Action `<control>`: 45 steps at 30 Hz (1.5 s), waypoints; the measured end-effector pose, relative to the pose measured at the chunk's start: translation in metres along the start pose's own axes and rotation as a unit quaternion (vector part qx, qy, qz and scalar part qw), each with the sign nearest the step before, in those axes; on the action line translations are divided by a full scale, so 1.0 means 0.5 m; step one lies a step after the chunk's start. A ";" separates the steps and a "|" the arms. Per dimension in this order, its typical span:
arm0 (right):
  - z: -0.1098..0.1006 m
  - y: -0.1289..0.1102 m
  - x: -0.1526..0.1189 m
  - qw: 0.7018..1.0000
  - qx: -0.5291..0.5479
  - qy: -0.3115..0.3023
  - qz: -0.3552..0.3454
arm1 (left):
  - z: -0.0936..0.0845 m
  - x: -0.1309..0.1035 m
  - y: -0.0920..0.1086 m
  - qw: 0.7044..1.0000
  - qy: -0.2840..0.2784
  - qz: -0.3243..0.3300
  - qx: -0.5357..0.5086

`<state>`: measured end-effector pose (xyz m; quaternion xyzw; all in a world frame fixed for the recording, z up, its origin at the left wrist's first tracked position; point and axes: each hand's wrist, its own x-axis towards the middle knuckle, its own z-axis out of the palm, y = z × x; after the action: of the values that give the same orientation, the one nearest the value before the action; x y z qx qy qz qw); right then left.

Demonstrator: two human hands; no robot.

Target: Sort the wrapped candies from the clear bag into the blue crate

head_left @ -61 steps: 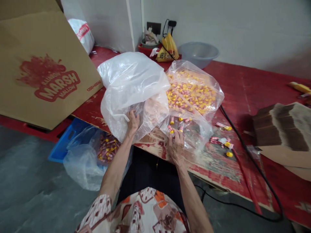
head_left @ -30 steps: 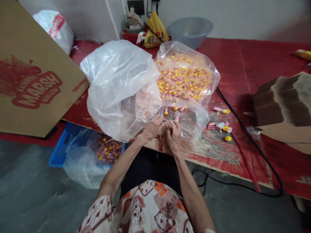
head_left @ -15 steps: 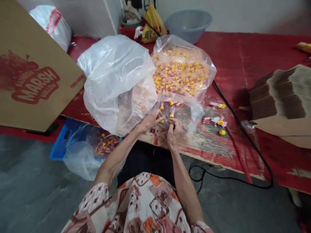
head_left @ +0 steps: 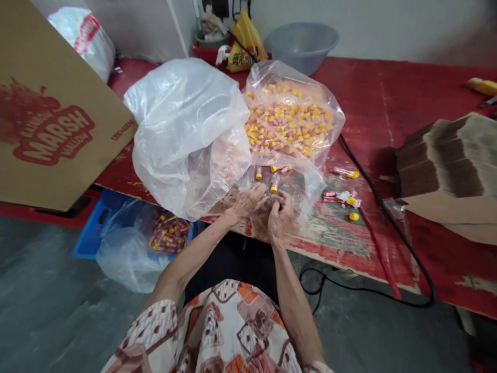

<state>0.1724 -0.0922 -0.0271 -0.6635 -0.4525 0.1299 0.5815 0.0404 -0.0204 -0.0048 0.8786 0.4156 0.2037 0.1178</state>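
Note:
My left hand [head_left: 250, 201] and my right hand [head_left: 280, 211] are close together at the table's front edge, fingers curled towards each other. Something small and clear seems to lie between the fingertips, too small to make out. Just beyond them stands a small tube with a yellow cap [head_left: 274, 183]; another capped tube [head_left: 259, 172] is to its left. Behind, a clear bag [head_left: 295, 116] is full of pink tubes with yellow caps. A large whitish plastic bag [head_left: 182, 119] bulges beside my left hand.
A marshmallow carton [head_left: 58, 114] stands at the left, above a blue crate [head_left: 89, 235] of tubes. Loose pieces [head_left: 344, 197], a black cable [head_left: 399, 228] and stacked brown cardboard [head_left: 446, 160] are on the right. A basin [head_left: 305, 46] sits at the back.
My left hand has shifted slightly right and down, closer to my right hand. The yellow-capped piece that showed by its fingers is out of sight. The view has tilted a little.

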 end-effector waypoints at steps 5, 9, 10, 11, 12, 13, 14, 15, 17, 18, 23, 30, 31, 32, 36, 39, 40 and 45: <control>-0.001 0.004 0.000 1.000 -0.008 -0.022 0.000 | 0.003 -0.009 -0.011 0.999 0.032 -0.018 -0.027; 0.000 0.006 -0.001 0.999 -0.028 -0.038 -0.011 | 0.007 -0.023 -0.006 0.996 0.078 -0.048 -0.005; 0.000 0.006 -0.001 0.999 -0.030 -0.038 -0.013 | 0.007 -0.024 -0.005 0.995 0.082 -0.051 -0.004; 0.000 0.005 -0.001 0.999 -0.028 -0.036 -0.015 | 0.006 -0.025 -0.004 0.995 0.085 -0.051 -0.007; -0.001 0.005 -0.002 0.999 -0.024 -0.034 -0.017 | 0.004 -0.025 -0.003 0.995 0.091 -0.049 -0.013; -0.001 0.005 -0.001 0.999 -0.018 -0.034 -0.020 | 0.001 -0.025 -0.001 0.994 0.101 -0.046 -0.018; -0.002 0.004 -0.001 0.999 -0.013 -0.035 -0.022 | -0.001 -0.025 0.001 0.992 0.115 -0.044 -0.022; -0.003 0.004 0.000 0.999 -0.011 -0.039 -0.022 | -0.002 -0.025 0.004 0.990 0.129 -0.044 -0.021; -0.004 0.004 0.002 0.998 -0.014 -0.054 -0.021 | -0.001 -0.027 0.012 0.989 0.138 -0.049 -0.005; -0.005 0.004 0.002 0.998 -0.017 -0.059 -0.019 | 0.001 -0.027 0.016 0.991 0.126 -0.054 0.006; -0.002 0.000 -0.006 0.999 -0.011 -0.046 -0.017 | 0.007 -0.019 0.014 0.996 0.047 -0.073 -0.027; -0.003 0.030 0.059 0.998 -0.050 -0.033 0.006 | -0.006 -0.023 -0.018 0.978 0.120 -0.112 -0.130; -0.001 0.037 0.085 0.997 -0.064 -0.032 -0.008 | -0.004 -0.029 -0.015 0.979 0.122 -0.104 -0.125; 0.002 0.043 0.112 0.996 -0.077 -0.040 -0.021 | -0.002 -0.036 -0.011 0.981 0.123 -0.096 -0.115; 0.024 0.058 0.210 0.986 -0.136 -0.082 -0.039 | 0.011 -0.057 0.006 0.990 0.107 -0.074 -0.059; 0.038 0.066 0.253 0.977 -0.182 -0.111 -0.004 | 0.016 -0.064 0.008 0.986 0.138 -0.079 -0.055; 0.041 0.070 0.263 0.974 -0.191 -0.122 0.011 | 0.015 -0.065 0.007 0.980 0.168 -0.088 -0.059; 0.033 0.078 0.283 0.970 -0.206 -0.123 0.038 | 0.010 -0.064 0.006 0.957 0.250 -0.141 -0.046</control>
<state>0.2572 0.0282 -0.0162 -0.7648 -0.5117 0.1367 0.3669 0.0264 -0.0471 -0.0165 0.7256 0.5417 0.4171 0.0775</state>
